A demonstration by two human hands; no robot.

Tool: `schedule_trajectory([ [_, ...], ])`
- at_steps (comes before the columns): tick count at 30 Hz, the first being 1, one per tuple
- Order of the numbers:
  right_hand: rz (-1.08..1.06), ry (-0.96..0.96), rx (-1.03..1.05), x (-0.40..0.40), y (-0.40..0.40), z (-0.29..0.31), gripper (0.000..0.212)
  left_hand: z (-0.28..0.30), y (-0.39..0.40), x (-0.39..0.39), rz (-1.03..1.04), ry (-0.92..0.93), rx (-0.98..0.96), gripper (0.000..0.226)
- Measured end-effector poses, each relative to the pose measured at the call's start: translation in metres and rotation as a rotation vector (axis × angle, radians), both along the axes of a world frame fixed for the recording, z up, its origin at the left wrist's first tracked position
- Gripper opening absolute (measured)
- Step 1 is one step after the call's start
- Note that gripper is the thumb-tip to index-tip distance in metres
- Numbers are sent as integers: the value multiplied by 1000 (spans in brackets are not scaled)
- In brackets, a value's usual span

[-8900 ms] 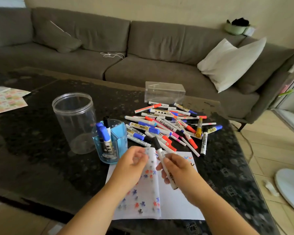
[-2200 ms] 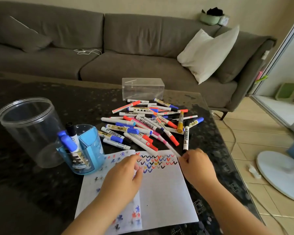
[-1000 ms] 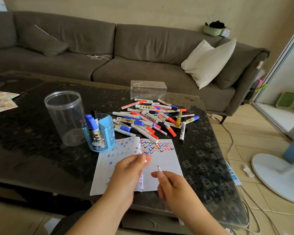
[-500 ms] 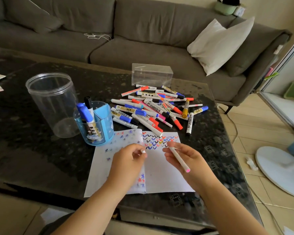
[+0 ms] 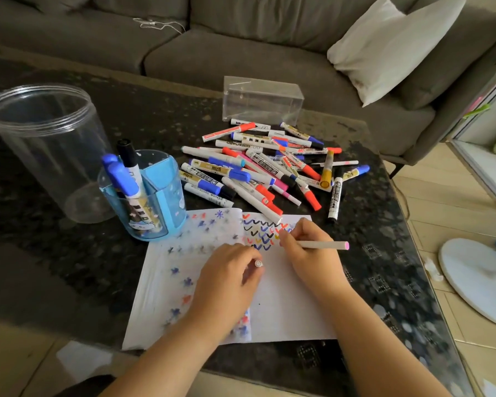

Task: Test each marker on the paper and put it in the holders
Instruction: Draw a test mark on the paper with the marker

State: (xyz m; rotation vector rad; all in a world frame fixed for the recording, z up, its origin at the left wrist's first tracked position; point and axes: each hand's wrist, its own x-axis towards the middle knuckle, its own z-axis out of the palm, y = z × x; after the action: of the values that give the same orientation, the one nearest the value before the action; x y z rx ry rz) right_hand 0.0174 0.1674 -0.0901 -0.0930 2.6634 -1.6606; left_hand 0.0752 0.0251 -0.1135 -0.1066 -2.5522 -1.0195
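My right hand grips a thin white marker with a pink end, its tip down on the white paper among rows of coloured check marks. My left hand rests on the paper's left half and pinches the marker's small cap. A pile of several markers lies just beyond the paper. The blue holder stands left of the pile with a black and two blue markers in it. A tall clear jar, with nothing in it, stands further left.
A clear plastic box sits behind the pile near the table's far edge. The dark glass table ends close on the right. A grey sofa with a white cushion runs behind. A white fan base stands on the floor at right.
My right hand has taken a thin pink-ended marker from the pile, uncapped it with my left hand, and brought its tip down onto the check marks.
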Motion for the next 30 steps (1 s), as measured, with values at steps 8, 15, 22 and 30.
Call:
schedule_trajectory([
  [8, 30, 89, 0, -2, -1, -8, 43, 0, -1, 1, -25, 18, -2, 14],
  [15, 69, 76, 56, -3, 1, -8, 41, 3, -1, 2, -40, 9, 5, 16],
  [22, -21, 66, 36, -3, 1, -10, 37, 3, -2, 3, -44, -27, 15, 10],
  [30, -40, -170, -331, 12, 11, 19, 26, 33, -13, 6, 31, -386, 498, 7],
])
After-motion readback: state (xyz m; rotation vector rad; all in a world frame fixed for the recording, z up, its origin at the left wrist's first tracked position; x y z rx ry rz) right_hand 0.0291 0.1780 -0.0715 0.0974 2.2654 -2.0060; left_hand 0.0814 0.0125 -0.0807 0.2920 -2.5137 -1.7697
